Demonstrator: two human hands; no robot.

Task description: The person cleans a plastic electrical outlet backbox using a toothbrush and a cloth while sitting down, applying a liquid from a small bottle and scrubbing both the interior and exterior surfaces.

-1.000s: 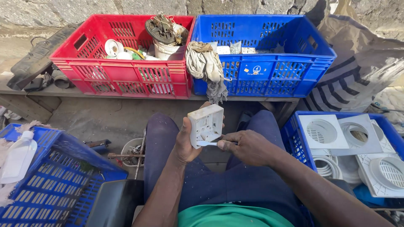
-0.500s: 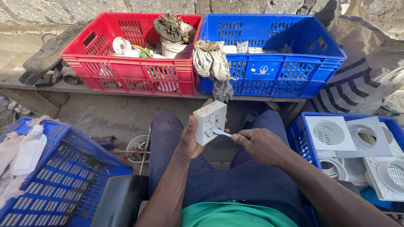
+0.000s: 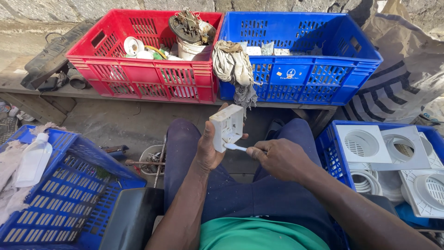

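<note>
— What's the biggest stuff around the person?

— Crates. A blue crate (image 3: 296, 74) and a red crate (image 3: 143, 69) sit side by side on a ledge ahead, with a grey rag (image 3: 233, 65) draped over the blue one's near corner. The red one holds a white bucket (image 3: 189, 48) of tangled scrap and a roll of white tape (image 3: 132, 45). Another blue crate (image 3: 69, 194) stands at the person's left with a white plastic bottle (image 3: 33, 159) lying on it, and a fourth at the right holds square white vent covers (image 3: 363, 143).

— And the hands?

— The left hand (image 3: 210, 148) is closed around a square white switch plate (image 3: 226, 126), held up tilted over the lap, between the knees. The right hand (image 3: 277, 157) is curled shut, pinching a slim white tool (image 3: 236, 147) whose tip touches the plate's lower edge.

— What kind of tool?

— Can't tell; most of it is hidden in the fist.
</note>
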